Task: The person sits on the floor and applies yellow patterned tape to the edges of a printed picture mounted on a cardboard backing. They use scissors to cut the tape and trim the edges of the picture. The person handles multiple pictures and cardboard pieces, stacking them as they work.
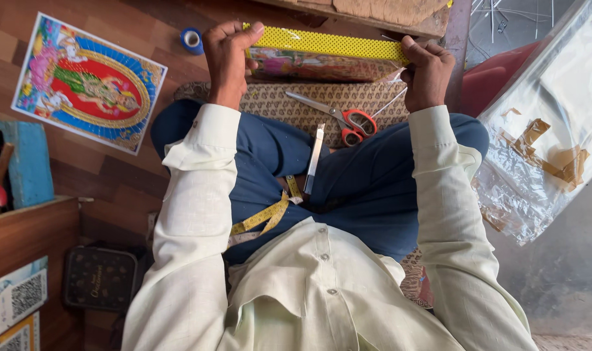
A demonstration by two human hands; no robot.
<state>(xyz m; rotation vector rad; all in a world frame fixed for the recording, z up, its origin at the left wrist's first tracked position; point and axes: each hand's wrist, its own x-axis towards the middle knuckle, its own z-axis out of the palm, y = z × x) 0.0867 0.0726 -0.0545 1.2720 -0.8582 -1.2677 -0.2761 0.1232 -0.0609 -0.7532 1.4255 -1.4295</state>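
The left hand (pixel 226 55) and right hand (pixel 427 70) each hold one end of a yellow-edged picture strip (pixel 325 53), each grip pinched on it. Orange-handled scissors (pixel 338 118) lie just below on the patterned mat (pixel 276 104).

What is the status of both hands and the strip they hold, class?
Left hand and right hand each grip an end of the long yellow dotted strip. Orange-handled scissors and a metal blade lie below, apart from it.
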